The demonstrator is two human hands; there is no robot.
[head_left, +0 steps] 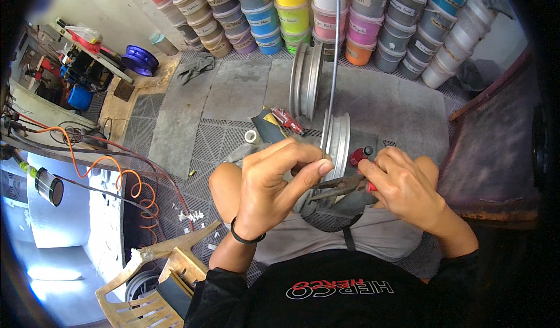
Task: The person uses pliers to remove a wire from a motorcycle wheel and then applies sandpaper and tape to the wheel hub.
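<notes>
My left hand is closed in a pinch, thumb against forefinger, at the lower end of a long thin metal rod that runs up out of view. My right hand is wrapped round worn pliers with red grips, jaws pointing left below my left fingertips. Behind the hands a silver wheel rim stands on edge, its lower part hidden. A second silver rim stands farther off. Beside my right hand shows a dark red object with a black cap, its kind unclear.
Stacked lidded buckets line the far wall. A red tool and a white tape roll lie on the floor mats. Coiled orange hose and a plastic chair are at left; a dark panel stands at right.
</notes>
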